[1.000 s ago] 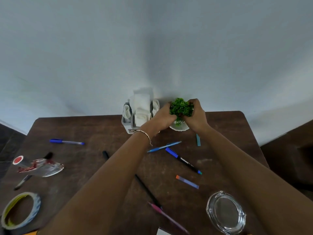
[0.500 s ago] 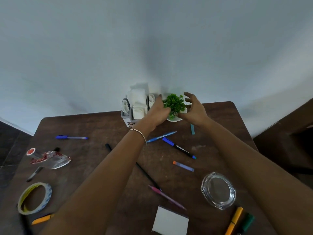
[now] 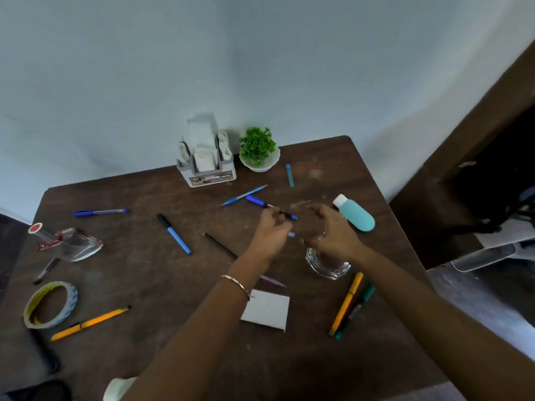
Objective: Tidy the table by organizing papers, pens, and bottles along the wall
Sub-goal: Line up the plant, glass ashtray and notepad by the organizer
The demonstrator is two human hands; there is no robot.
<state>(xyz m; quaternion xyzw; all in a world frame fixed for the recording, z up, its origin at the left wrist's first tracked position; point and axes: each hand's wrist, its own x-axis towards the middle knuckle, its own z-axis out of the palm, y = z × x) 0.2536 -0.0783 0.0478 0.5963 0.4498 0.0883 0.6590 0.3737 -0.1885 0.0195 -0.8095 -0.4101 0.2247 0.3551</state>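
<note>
Several pens lie scattered on the brown table (image 3: 144, 285): a blue pen (image 3: 100, 212) at the left, a black and blue marker (image 3: 173, 233), a light blue pen (image 3: 244, 195), a dark blue pen (image 3: 260, 202), an orange pen (image 3: 89, 324) and an orange marker (image 3: 346, 303). A teal bottle (image 3: 356, 214) lies on its side at the right. A white paper pad (image 3: 266, 311) sits near the front. My left hand (image 3: 272, 231) and my right hand (image 3: 333, 233) hover mid-table, blurred, fingers apart, holding nothing. A small potted plant (image 3: 258, 149) stands against the wall.
A grey napkin holder (image 3: 207, 160) stands at the wall beside the plant. A glass dish (image 3: 327, 263) sits under my right wrist. A tape roll (image 3: 50, 303) and a tipped glass bottle with a red cap (image 3: 66, 241) are at the left. The table's right edge drops to the floor.
Both hands let go of the potted plant, left standing at the wall, and drew back toward the table's middle. The view tilted down, showing more of the table.
</note>
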